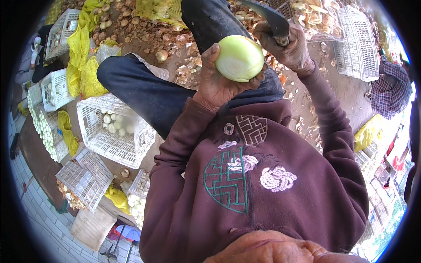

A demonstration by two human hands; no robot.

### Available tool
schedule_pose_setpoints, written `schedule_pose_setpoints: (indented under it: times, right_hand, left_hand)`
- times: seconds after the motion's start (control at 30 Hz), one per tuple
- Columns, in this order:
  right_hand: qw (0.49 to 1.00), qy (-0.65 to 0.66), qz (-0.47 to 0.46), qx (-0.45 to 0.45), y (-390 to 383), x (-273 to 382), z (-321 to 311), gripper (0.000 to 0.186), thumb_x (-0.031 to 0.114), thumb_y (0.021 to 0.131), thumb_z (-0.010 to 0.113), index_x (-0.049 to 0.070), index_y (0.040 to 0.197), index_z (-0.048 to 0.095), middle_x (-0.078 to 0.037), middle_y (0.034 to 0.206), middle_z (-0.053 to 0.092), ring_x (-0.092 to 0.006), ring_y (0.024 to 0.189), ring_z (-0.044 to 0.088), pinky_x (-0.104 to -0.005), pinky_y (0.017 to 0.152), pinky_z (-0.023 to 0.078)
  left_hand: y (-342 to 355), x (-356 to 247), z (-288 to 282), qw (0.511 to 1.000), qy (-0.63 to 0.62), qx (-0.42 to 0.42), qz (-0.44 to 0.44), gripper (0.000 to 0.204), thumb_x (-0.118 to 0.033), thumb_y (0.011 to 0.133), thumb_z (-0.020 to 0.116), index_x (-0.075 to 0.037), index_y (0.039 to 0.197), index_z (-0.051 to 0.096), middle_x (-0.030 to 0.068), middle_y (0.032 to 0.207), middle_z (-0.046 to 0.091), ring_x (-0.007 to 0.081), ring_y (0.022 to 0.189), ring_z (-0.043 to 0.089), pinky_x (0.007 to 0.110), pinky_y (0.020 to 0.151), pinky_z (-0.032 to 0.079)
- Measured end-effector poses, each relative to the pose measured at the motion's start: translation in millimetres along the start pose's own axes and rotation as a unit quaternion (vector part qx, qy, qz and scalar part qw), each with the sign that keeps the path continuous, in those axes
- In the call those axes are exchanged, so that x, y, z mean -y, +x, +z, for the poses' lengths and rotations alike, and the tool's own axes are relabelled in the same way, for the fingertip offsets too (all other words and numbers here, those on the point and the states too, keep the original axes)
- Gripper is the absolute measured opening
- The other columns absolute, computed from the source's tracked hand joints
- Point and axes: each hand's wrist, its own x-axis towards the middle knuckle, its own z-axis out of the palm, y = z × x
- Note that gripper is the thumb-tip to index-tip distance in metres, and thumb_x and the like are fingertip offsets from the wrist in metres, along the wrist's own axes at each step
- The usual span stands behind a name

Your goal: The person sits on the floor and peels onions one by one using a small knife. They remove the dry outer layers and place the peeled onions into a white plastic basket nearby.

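Observation:
My left hand [212,83] cradles a large, pale greenish, peeled onion [239,55] from below and the left, fingers curled round it, above my lap. Just right of it, my right hand [291,55] grips the handle of a dark-bladed knife [274,19], its blade pointing up and to the left, clear of the onion. Loose papery skins [186,57] lie on the ground beyond my hands. A white plastic crate [92,136] with several peeled onions [116,125] stands left of my bent leg [136,85].
Unpeeled onions [125,22] and yellow mesh sacks [79,52] lie ahead-left. A crate of skins [318,17] and a white crate [355,52] stand ahead-right. More crates [83,175] line the left. Other people sit at the far left [30,61] and right, in a checked garment [390,90].

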Motion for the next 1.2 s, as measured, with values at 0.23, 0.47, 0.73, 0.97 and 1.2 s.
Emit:
schedule_pose_setpoints:
  times: [0.23,0.47,0.73,0.97,1.2]
  right_hand:
    - [0.973,0.064,0.221,-0.033,2.7,-22.2,-13.8,0.026,0.028,0.085,0.067,0.005,0.096,0.066,0.003,0.067,0.055,-0.0059,0.057,0.047,-0.0217,0.051,0.038]
    - [0.937,0.119,0.33,0.011,-32.2,-15.4,-52.3,0.042,0.036,0.082,0.068,0.004,0.107,0.062,0.005,0.064,0.05,-0.0024,0.055,0.044,-0.019,0.047,0.032]
    - [0.957,-0.16,0.242,0.007,-46.7,36.0,-37.7,0.034,0.015,0.081,0.072,0.007,0.113,0.063,-0.009,0.078,0.068,-0.0128,0.065,0.062,-0.0267,0.061,0.051]
    - [0.984,-0.174,0.013,-0.043,-39.5,39.3,3.6,0.036,0.005,0.081,0.064,0.014,0.116,0.061,-0.01,0.094,0.067,-0.0245,0.073,0.067,-0.0319,0.06,0.054]
    - [0.948,-0.317,0.012,-0.026,-33.4,11.8,9.9,0.038,0.007,0.084,0.06,0.019,0.12,0.057,-0.006,0.087,0.065,-0.022,0.063,0.064,-0.0317,0.049,0.051]
  left_hand:
    - [-7.8,-7.2,11.7,0.991,0.125,0.043,0.013,0.075,-0.049,0.079,0.068,-0.001,0.13,0.04,0.0213,0.119,0.052,0.0363,0.105,0.055,0.043,0.088,0.05]
    - [-14.6,-26.5,34.2,0.475,0.78,-0.04,0.405,0.079,-0.031,0.059,0.086,-0.004,0.118,0.042,0.0108,0.108,0.054,0.0222,0.102,0.058,0.033,0.085,0.05]
    - [-12.0,-34.4,40.5,0.32,0.831,-0.05,0.452,0.08,-0.026,0.054,0.088,-0.004,0.117,0.045,0.0105,0.11,0.05,0.0203,0.099,0.056,0.031,0.084,0.049]
    - [-6.4,-24.1,40.5,0.379,0.808,-0.072,0.446,0.077,-0.026,0.054,0.088,-0.003,0.113,0.043,0.0104,0.105,0.052,0.0196,0.093,0.057,0.032,0.08,0.05]
    - [-2.8,-23.5,31.1,0.403,0.791,-0.108,0.447,0.071,-0.021,0.058,0.086,-0.002,0.111,0.042,0.0096,0.103,0.054,0.0174,0.089,0.06,0.03,0.077,0.052]
